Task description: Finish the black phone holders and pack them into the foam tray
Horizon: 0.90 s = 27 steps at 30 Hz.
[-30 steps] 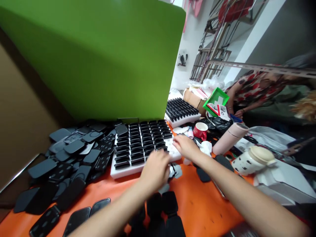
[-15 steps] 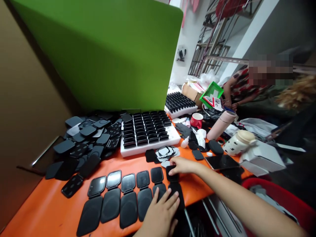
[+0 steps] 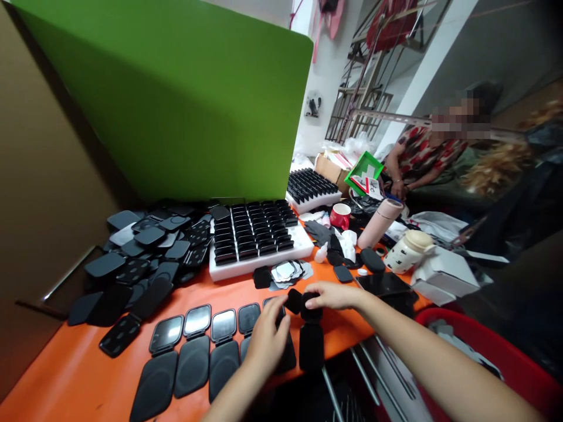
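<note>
My right hand (image 3: 333,296) has its fingers closed on the upper square panel of a hinged black two-panel piece (image 3: 311,347), which lies at the right end of a row. Beside those fingers is a small black square pad (image 3: 294,300), tilted. The fingertips of my left hand (image 3: 267,335) are at the pad's left edge and seem to hold it; its thumb stands apart. Beneath and left of that hand lie more hinged black pieces (image 3: 192,366), opened flat, with glossy upper panels and faint rings on the lower ones. My left forearm and hand partly cover some.
Thin grey-and-white sheets (image 3: 288,271) lie beyond my hands. Behind them a white foam tray (image 3: 246,267) holds rows of black parts. Loose black panels (image 3: 149,235) are heaped left. A pink bottle (image 3: 380,223), red mug (image 3: 340,217) and phone (image 3: 382,283) stand right. A person (image 3: 422,155) sits farther back.
My left hand has lifted from flat over the row and moved up beside my right hand. A small black square pad now shows between them. The view has shifted slightly.
</note>
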{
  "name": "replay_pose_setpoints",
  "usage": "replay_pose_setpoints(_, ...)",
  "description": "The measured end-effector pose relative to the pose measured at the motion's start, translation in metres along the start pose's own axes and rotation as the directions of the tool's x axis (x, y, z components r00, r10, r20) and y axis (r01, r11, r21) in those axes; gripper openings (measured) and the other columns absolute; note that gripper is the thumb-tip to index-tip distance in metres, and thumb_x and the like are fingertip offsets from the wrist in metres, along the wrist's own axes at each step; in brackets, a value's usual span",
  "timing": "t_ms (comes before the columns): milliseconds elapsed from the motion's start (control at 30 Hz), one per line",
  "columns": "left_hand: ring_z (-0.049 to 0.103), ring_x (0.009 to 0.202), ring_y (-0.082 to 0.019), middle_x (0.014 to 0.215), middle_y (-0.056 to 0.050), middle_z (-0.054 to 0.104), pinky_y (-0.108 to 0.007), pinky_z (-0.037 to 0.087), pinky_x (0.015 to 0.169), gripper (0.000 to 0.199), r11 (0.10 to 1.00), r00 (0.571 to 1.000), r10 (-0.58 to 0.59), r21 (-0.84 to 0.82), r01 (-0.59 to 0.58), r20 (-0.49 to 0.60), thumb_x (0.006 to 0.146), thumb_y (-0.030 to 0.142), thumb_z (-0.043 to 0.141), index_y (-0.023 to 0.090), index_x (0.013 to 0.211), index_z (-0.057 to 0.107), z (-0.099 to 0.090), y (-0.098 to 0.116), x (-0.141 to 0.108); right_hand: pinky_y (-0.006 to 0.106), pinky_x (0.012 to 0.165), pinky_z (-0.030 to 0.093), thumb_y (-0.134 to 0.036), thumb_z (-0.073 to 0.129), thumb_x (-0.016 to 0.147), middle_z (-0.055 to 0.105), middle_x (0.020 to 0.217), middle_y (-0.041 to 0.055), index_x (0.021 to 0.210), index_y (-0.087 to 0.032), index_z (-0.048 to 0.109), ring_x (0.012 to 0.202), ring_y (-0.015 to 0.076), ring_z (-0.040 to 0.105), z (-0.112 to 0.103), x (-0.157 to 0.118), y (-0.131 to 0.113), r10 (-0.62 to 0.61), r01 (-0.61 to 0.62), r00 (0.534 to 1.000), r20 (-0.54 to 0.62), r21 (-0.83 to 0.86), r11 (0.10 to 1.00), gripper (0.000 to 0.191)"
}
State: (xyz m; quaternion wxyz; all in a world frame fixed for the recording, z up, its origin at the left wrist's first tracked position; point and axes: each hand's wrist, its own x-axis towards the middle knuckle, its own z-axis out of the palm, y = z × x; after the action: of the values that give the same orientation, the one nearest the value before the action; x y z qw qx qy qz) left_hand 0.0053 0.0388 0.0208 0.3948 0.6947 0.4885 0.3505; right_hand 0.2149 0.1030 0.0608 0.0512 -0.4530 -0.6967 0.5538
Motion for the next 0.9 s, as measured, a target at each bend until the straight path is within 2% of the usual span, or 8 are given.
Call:
replay_pose_setpoints(100, 0.049, 0.113, -0.022, 0.122, -0.007, 0.055, -0.036, 0.039, 0.093, 0.041, 1.0, 0.997, 0.003, -0.024, -0.001, 0.072, 0.079, 0.021, 0.049, 0.022, 0.12, 0.05, -0.005, 0.002, 0.017, 0.026, 0.07, 0.044, -0.036, 0.058, 0.076, 0.061, 0.084, 0.0017, 0.092, -0.015, 0.061, 0.077, 0.0144, 0.056, 0.001, -0.011, -0.006, -0.015, 0.014, 1.0, 0.015, 0.039, 0.999, 0.026)
replay_pose_setpoints(267, 0.063, 0.072, -0.02, 0.077, -0.002, 0.068, -0.028, 0.046, 0.065, 0.02, 0.998, 0.992, -0.054, -0.009, 0.055, 0.112, 0.082, 0.03, 0.047, 0.019, 0.084, 0.063, -0.019, 0.001, 0.027, 0.024, 0.061, 0.042, -0.036, 0.06, 0.073, 0.058, 0.071, -0.0006, 0.079, -0.014, 0.06, 0.065, 0.013, 0.053, 0.007, -0.025, -0.002, 0.001, 0.003, 0.997, -0.079, 0.056, 0.998, 0.023)
replay_pose_setpoints(433, 0.058, 0.094, -0.026, 0.095, -0.007, 0.066, -0.036, 0.041, 0.081, 0.021, 0.993, 0.994, -0.109, 0.035, 0.109, -0.01, 0.081, 0.029, 0.05, 0.02, 0.096, 0.061, -0.034, -0.007, 0.07, 0.026, 0.063, 0.042, -0.038, 0.063, 0.072, 0.06, 0.073, 0.0009, 0.078, -0.013, 0.059, 0.067, 0.0144, 0.055, 0.009, -0.035, 0.015, 0.058, -0.007, 0.978, -0.2, 0.247, 0.969, 0.026)
replay_pose_setpoints(533, 0.042, 0.118, -0.028, 0.122, -0.009, 0.054, -0.041, 0.027, 0.098, 0.039, 0.996, 0.994, -0.092, 0.01, 0.092, -0.055, 0.077, 0.025, 0.056, 0.021, 0.116, 0.053, -0.035, -0.003, 0.089, 0.028, 0.065, 0.042, -0.042, 0.063, 0.071, 0.062, 0.076, 0.0028, 0.082, -0.013, 0.059, 0.069, 0.0154, 0.057, 0.012, -0.037, 0.019, 0.061, 0.037, 0.968, -0.244, 0.378, 0.925, 0.031)
replay_pose_setpoints(633, 0.036, 0.123, -0.026, 0.13, -0.01, 0.046, -0.04, 0.025, 0.101, 0.042, 0.996, 0.997, -0.079, -0.055, 0.077, -0.025, 0.082, 0.031, 0.049, 0.019, 0.122, 0.048, -0.029, 0.006, 0.069, 0.027, 0.063, 0.043, -0.047, 0.06, 0.073, 0.062, 0.076, 0.0035, 0.084, -0.014, 0.059, 0.067, 0.0152, 0.057, 0.018, -0.038, 0.017, 0.069, 0.071, 0.955, -0.287, 0.45, 0.89, 0.035)
replay_pose_setpoints(733, 0.059, 0.097, -0.024, 0.103, -0.007, 0.065, -0.034, 0.045, 0.082, 0.04, 0.97, 0.972, -0.099, -0.198, 0.142, 0.213, 0.075, 0.04, 0.059, 0.02, 0.11, 0.058, -0.017, 0.012, 0.024, 0.026, 0.059, 0.042, -0.049, 0.058, 0.075, 0.062, 0.075, 0.0031, 0.085, -0.014, 0.058, 0.063, 0.0135, 0.056, 0.024, -0.035, 0.009, 0.075, 0.108, 0.943, -0.324, 0.513, 0.852, 0.037)
replay_pose_setpoints(800, 0.063, 0.083, -0.022, 0.092, -0.006, 0.068, -0.03, 0.048, 0.071, 0.039, 0.814, 0.889, -0.169, -0.447, 0.37, 0.426, 0.072, 0.042, 0.063, 0.016, 0.102, 0.061, -0.008, 0.015, -0.001, 0.026, 0.059, 0.043, -0.049, 0.058, 0.075, 0.061, 0.075, 0.0035, 0.086, -0.014, 0.058, 0.063, 0.0134, 0.056, 0.025, -0.031, 0.0, 0.073, 0.129, 0.939, -0.336, 0.542, 0.831, 0.037)
replay_pose_setpoints(900, 0.062, 0.064, -0.018, 0.076, -0.005, 0.066, -0.025, 0.044, 0.053, 0.039, 0.641, 0.836, -0.251, -0.563, 0.521, 0.488, 0.074, 0.048, 0.059, 0.014, 0.093, 0.059, 0.002, 0.017, -0.017, 0.027, 0.064, 0.045, -0.047, 0.058, 0.076, 0.062, 0.079, 0.0048, 0.086, -0.013, 0.058, 0.069, 0.0152, 0.057, 0.02, -0.023, -0.012, 0.013, 0.143, 0.952, -0.307, 0.481, 0.865, 0.036)
